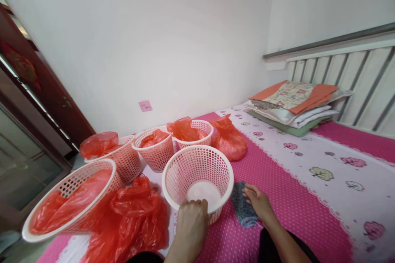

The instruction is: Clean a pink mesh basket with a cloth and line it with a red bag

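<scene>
My left hand [191,224] is closed over the near rim of a white perforated plastic basket [166,176]. The basket tilts toward me, its bare round bottom showing. Just right of it, a small dark grey-green cloth [242,207] with a fuzzy knit look lies on the pink bedspread. Over that cloth's right edge rests my right hand [258,202], its fingers loosely bent and apart, pointing left. Left of the basket, a crumpled red plastic bag [142,209] spreads over the bed.
Several similar baskets with red plastic bags stand on the left, including a tilted near one [27,230]. A tied red bag [230,141] sits behind the held basket. Folded textiles [293,98] lie by the white headboard [354,78]. A pink note [145,106] is on the wall.
</scene>
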A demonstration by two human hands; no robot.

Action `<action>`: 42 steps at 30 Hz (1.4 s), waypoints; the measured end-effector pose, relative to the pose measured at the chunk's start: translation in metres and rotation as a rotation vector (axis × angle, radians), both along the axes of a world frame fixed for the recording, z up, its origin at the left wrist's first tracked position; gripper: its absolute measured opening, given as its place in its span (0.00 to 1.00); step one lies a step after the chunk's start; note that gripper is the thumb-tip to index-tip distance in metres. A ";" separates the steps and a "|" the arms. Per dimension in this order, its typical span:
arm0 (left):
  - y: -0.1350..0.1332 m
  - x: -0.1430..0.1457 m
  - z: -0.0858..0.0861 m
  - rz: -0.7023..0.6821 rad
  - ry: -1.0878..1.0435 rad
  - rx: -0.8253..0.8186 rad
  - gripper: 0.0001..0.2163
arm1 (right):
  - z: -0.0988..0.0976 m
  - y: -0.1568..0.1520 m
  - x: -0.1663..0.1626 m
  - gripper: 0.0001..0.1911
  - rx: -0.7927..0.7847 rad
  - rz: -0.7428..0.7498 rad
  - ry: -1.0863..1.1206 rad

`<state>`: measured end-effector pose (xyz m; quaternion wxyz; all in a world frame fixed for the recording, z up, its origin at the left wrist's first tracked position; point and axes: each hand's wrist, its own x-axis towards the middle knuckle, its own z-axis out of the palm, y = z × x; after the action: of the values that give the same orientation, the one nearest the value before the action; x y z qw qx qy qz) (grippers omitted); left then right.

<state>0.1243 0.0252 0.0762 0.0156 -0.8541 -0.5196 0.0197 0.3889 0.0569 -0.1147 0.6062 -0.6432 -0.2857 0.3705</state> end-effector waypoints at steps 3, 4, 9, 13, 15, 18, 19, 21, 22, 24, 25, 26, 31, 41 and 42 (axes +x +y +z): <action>0.003 0.000 0.000 -0.014 0.005 0.004 0.11 | 0.006 -0.003 -0.003 0.26 0.019 0.002 0.041; 0.004 0.000 0.000 -0.022 0.008 0.003 0.11 | 0.007 -0.003 -0.004 0.26 0.027 0.002 0.051; 0.009 -0.008 0.007 -0.076 0.020 -0.004 0.11 | 0.014 -0.003 -0.006 0.25 0.049 -0.006 0.080; 0.007 -0.017 0.015 -0.107 0.025 -0.037 0.12 | 0.018 -0.005 -0.004 0.25 0.055 -0.006 0.086; 0.005 -0.019 0.016 -0.101 0.023 -0.057 0.13 | 0.019 -0.005 -0.003 0.25 0.055 -0.010 0.086; 0.001 -0.017 0.011 -0.101 0.039 -0.090 0.13 | 0.018 -0.003 -0.003 0.25 0.059 -0.016 0.084; 0.000 -0.015 0.009 -0.106 0.048 -0.102 0.12 | 0.017 -0.002 -0.003 0.25 0.061 -0.017 0.083; -0.001 -0.012 0.005 -0.108 0.060 -0.120 0.10 | 0.016 -0.001 -0.004 0.25 0.068 -0.018 0.083; -0.002 -0.011 0.003 -0.102 0.061 -0.123 0.10 | 0.016 -0.001 -0.004 0.25 0.072 -0.017 0.083; -0.004 -0.010 0.003 -0.083 0.054 -0.118 0.09 | 0.016 -0.001 -0.004 0.24 0.081 -0.014 0.082; -0.006 -0.010 0.003 -0.076 0.043 -0.112 0.09 | 0.016 -0.002 -0.004 0.24 0.085 -0.013 0.081; -0.007 -0.010 0.004 -0.073 0.025 -0.106 0.10 | 0.017 -0.003 -0.004 0.24 0.087 -0.012 0.080; -0.016 -0.010 0.004 -0.100 -0.093 -0.109 0.22 | 0.025 -0.006 -0.004 0.25 0.090 -0.025 0.081; -0.020 0.001 0.004 -0.079 -0.026 -0.094 0.21 | 0.040 -0.016 -0.011 0.30 0.147 -0.071 0.060; -0.020 0.001 0.003 -0.081 -0.026 -0.091 0.21 | 0.045 -0.019 -0.013 0.31 0.167 -0.073 0.049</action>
<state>0.1252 0.0052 0.0797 -0.0291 -0.8745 -0.4832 0.0314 0.3756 0.0382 -0.0697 0.6778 -0.5910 -0.2770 0.3384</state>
